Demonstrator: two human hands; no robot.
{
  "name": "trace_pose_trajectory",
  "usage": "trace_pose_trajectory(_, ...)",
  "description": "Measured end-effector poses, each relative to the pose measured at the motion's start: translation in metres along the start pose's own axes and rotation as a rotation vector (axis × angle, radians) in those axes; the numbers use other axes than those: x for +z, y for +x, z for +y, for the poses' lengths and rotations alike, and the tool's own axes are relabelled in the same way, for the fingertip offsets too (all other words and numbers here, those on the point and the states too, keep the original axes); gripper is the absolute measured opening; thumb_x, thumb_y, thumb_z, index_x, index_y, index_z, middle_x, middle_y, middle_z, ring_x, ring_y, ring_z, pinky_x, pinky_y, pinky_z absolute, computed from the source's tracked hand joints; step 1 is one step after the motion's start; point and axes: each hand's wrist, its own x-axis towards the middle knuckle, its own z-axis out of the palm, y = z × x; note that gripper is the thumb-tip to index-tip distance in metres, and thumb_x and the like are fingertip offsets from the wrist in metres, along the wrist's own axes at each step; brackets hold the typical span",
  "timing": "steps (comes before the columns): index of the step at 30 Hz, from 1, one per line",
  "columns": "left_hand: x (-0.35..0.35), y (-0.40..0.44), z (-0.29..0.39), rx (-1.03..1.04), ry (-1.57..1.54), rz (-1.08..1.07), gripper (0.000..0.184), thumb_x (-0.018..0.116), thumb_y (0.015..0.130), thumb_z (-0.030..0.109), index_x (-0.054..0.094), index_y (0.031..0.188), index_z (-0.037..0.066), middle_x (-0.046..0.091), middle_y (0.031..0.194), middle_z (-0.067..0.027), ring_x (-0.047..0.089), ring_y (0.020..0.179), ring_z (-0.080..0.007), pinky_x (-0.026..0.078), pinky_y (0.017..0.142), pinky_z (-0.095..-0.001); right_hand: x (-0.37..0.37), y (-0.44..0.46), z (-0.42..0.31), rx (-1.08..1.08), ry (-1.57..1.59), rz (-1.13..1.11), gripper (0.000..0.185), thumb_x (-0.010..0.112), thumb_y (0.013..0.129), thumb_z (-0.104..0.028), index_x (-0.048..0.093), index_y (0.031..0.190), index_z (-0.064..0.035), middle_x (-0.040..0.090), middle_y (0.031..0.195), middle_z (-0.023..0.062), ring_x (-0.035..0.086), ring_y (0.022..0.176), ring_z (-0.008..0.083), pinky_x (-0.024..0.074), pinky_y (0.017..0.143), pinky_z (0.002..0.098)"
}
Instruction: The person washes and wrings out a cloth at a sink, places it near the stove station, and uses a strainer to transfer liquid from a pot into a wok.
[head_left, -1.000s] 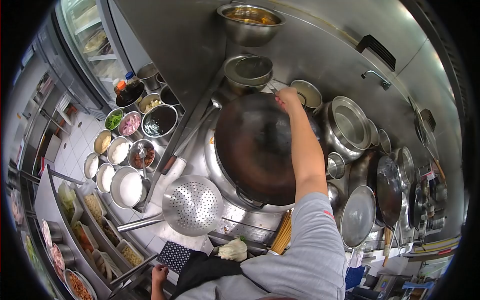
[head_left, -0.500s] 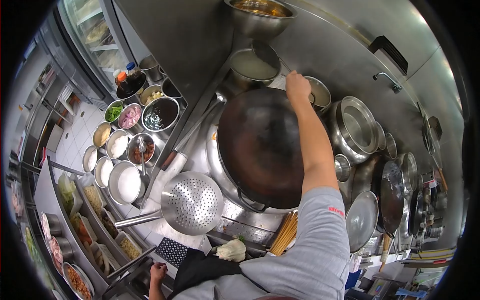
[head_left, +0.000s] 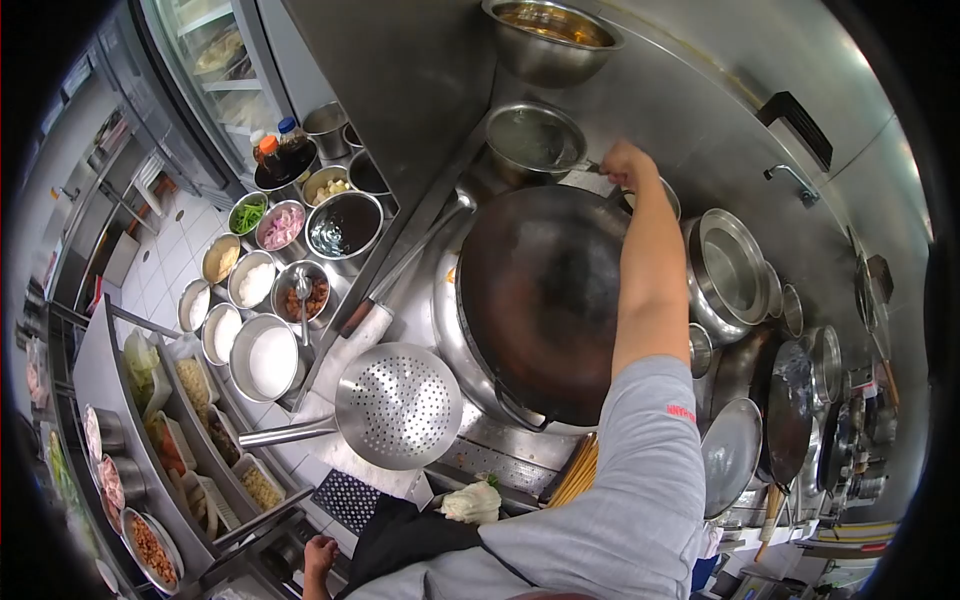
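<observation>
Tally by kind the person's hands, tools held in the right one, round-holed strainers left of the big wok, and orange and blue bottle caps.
Hands: 2 (right hand, left hand)
Held tool: 1
Round-holed strainer: 1
Orange bottle cap: 1
Blue bottle cap: 1
Total: 6

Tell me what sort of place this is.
Probably a restaurant or other commercial kitchen: it has a large wok, a perforated strainer and several metal ingredient pots grouped together.

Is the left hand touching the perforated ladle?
Apart: the head view shows the left hand below the perforated ladle in the picture, with a clear gap between.
</observation>
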Motion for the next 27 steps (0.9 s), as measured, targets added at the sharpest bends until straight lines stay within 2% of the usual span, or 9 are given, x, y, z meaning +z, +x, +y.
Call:
trace_pose_trajectory(1, 0.001, 0.002, 0.0, -0.003, -0.018, -0.002, 0.011, 0.061, 0.081, 0.001, 0.062, 0.09, -0.005, 0.064, 0.074, -0.0093, 0.061, 0.06, -0.0153, 0.049, 0.054, -0.0276, 0.008, 0.014, 0.014, 0.006, 0.192, -0.027, 0.011, 0.058, 0.084, -0.011, 0.063, 0.083, -0.0007, 0.057, 0.062, 0.0095, 0.049, 0.045, 0.0155, 0.0357, 0.039, 0.0333)
trace_pose_trajectory(4, -0.003, 0.009, 0.006, 0.099, -0.009, -0.003, 0.013, 0.06, 0.082, 0.002, 0.062, 0.092, -0.007, 0.065, 0.075, -0.0106, 0.062, 0.062, -0.0161, 0.049, 0.054, -0.0276, 0.012, -0.022, 0.01, 0.14, 0.316, -0.117, 0.011, 0.06, 0.084, -0.01, 0.059, 0.079, -0.0004, 0.053, 0.058, 0.0058, 0.045, 0.042, 0.0115, 0.0299, 0.034, 0.0278)
trace_pose_trajectory(7, -0.008, 0.014, 0.022, 0.079, -0.007, -0.028, 0.015, 0.059, 0.082, 0.004, 0.062, 0.093, -0.007, 0.065, 0.075, -0.0111, 0.062, 0.063, -0.0166, 0.049, 0.056, -0.0273, 0.023, -0.032, 0.025, 0.197, 0.536, -0.125, 0.014, 0.053, 0.09, -0.015, 0.062, 0.086, -0.0059, 0.05, 0.057, 0.0001, 0.031, 0.038, 0.0055, 0.02, 0.033, 0.0237)
trace_pose_trajectory(11, -0.006, 0.034, 0.02, 0.14, 0.053, -0.033, 0.017, 0.061, 0.082, 0.008, 0.064, 0.092, -0.005, 0.066, 0.073, -0.0091, 0.063, 0.064, -0.0147, 0.05, 0.058, -0.0268, 0.042, -0.03, 0.04, 0.217, 0.697, -0.232, 0.016, 0.05, 0.093, -0.016, 0.062, 0.088, -0.0071, 0.048, 0.055, -0.0014, 0.03, 0.038, 0.0034, 0.0203, 0.032, 0.021)
trace_pose_trajectory(15, 0.003, 0.042, 0.03, 0.223, 0.09, -0.064, 0.018, 0.063, 0.081, 0.01, 0.063, 0.092, -0.004, 0.067, 0.073, -0.0093, 0.063, 0.064, -0.014, 0.049, 0.057, -0.0269, 0.069, -0.049, 0.037, 0.214, 0.934, -0.193, 0.016, 0.049, 0.093, -0.013, 0.057, 0.084, -0.0027, 0.048, 0.055, -0.0003, 0.033, 0.039, 0.0046, 0.0224, 0.033, 0.02)
trace_pose_trajectory(18, 0.005, 0.047, 0.039, 0.22, 0.1, -0.088, 0.017, 0.062, 0.081, 0.01, 0.064, 0.092, -0.003, 0.067, 0.074, -0.0091, 0.062, 0.063, -0.0137, 0.048, 0.056, -0.0271, 0.076, -0.073, 0.03, 0.236, 0.993, -0.129, 0.014, 0.049, 0.093, -0.012, 0.055, 0.084, -0.0038, 0.048, 0.056, 0.0005, 0.034, 0.04, 0.0051, 0.0228, 0.033, 0.0196)
trace_pose_trajectory(23, 0.01, 0.062, 0.044, 0.298, 0.225, -0.064, 0.017, 0.062, 0.079, 0.011, 0.064, 0.09, -0.003, 0.066, 0.073, -0.0092, 0.061, 0.062, -0.0153, 0.047, 0.056, -0.0284, 0.063, -0.1, 0.039, 0.217, 1.127, -0.076, 0.011, 0.049, 0.093, -0.011, 0.052, 0.084, -0.0067, 0.049, 0.059, 0.0015, 0.034, 0.04, 0.0051, 0.0228, 0.033, 0.0185)
trace_pose_trajectory(24, 0.011, 0.061, 0.045, 0.282, 0.168, -0.077, 0.018, 0.064, 0.077, 0.012, 0.064, 0.087, -0.003, 0.067, 0.073, -0.01, 0.061, 0.063, -0.0159, 0.048, 0.058, -0.0289, 0.057, -0.105, 0.043, 0.227, 1.136, -0.07, 0.009, 0.048, 0.093, -0.011, 0.054, 0.088, -0.0065, 0.049, 0.061, 0.0004, 0.033, 0.04, 0.0045, 0.022, 0.034, 0.0178)
trace_pose_trajectory(27, 0.014, 0.059, 0.047, 0.248, 0.21, -0.079, 0.019, 0.064, 0.076, 0.012, 0.064, 0.086, -0.003, 0.066, 0.071, -0.0101, 0.061, 0.063, -0.0162, 0.048, 0.057, -0.0293, 0.025, -0.112, 0.071, 0.18, 1.247, -0.173, 0.011, 0.047, 0.094, -0.012, 0.056, 0.093, -0.0054, 0.047, 0.061, -0.0017, 0.031, 0.041, 0.0032, 0.0209, 0.034, 0.0173)
